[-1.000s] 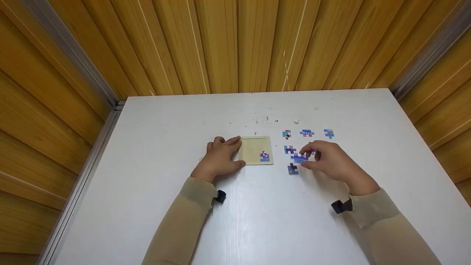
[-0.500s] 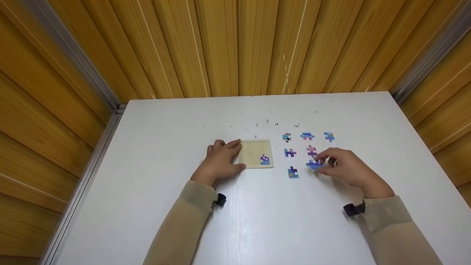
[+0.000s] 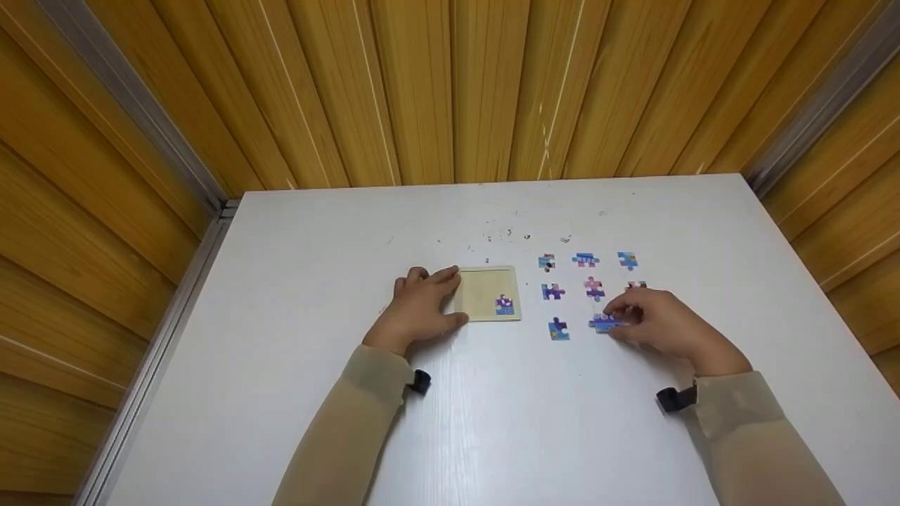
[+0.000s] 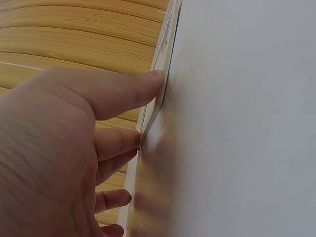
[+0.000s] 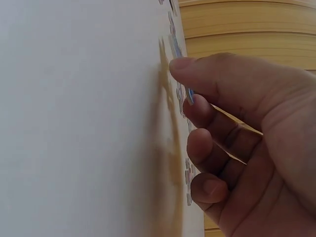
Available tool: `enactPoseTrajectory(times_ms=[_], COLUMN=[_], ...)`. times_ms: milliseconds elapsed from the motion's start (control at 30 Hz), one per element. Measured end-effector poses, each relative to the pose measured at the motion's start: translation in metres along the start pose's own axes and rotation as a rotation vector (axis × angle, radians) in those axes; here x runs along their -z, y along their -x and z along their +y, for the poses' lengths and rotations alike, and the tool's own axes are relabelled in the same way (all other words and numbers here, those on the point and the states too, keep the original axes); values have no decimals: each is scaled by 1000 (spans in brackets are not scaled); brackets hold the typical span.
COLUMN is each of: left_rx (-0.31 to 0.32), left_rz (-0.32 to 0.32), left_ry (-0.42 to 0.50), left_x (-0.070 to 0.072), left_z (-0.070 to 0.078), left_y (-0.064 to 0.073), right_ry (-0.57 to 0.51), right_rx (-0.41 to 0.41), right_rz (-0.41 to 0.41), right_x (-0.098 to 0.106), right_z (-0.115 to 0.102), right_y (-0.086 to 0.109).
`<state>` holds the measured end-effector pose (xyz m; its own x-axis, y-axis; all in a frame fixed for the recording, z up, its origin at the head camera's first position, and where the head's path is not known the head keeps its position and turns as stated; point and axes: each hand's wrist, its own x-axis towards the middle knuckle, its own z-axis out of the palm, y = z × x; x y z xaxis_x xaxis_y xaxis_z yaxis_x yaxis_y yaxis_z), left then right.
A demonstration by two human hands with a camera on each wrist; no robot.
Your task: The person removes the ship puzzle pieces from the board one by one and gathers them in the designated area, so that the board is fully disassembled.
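My left hand (image 3: pixel 420 309) rests at the left side of a square wooden puzzle tray (image 3: pixel 481 318), its thumb and fingers spread and touching the edges. In the tray's lower right corner lies one purple-and-blue puzzle piece (image 3: pixel 505 305). My right hand (image 3: pixel 668 323) pinches a blue-and-purple puzzle piece (image 3: pixel 603 323) between thumb and index finger. That held piece (image 5: pixel 190 95) appears edge-on in the right wrist view, with the other fingers curled. A pink piece (image 3: pixel 594 287) lies just beyond it, and another piece (image 3: pixel 636 285) is partly hidden behind the hand.
Other loose pieces lie in rows right of the tray: a teal one (image 3: pixel 547 262), a blue-and-pink one (image 3: pixel 585 260), a blue one (image 3: pixel 628 260), a purple one (image 3: pixel 553 291) and a dark-purple one (image 3: pixel 559 329). The white table (image 3: pixel 492 422) meets wood-patterned walls (image 3: pixel 422 91).
My right hand has moved right and slightly toward me with the puzzle piece, away from the purple and dark-purple pieces. The left hand and tray have stayed in place.
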<state>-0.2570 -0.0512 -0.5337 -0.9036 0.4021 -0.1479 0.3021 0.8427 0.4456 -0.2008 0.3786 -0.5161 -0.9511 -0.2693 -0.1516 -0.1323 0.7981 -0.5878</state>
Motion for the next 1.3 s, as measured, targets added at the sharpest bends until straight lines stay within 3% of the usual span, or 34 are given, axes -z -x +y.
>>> enactPoseTrajectory(times_ms=[833,1100,1300], left_rx=[-4,29,17], left_rz=[0,5,2], left_ry=[-5,9,21], left_x=[1,2,0], left_z=[-2,-2,0], left_y=[0,2,1], right_ry=[-6,-13,-42], right_rx=[-54,-39,-28], right_rz=[-69,-20,15], right_x=[3,3,6], right_z=[-1,-7,-19], right_y=[3,1,6])
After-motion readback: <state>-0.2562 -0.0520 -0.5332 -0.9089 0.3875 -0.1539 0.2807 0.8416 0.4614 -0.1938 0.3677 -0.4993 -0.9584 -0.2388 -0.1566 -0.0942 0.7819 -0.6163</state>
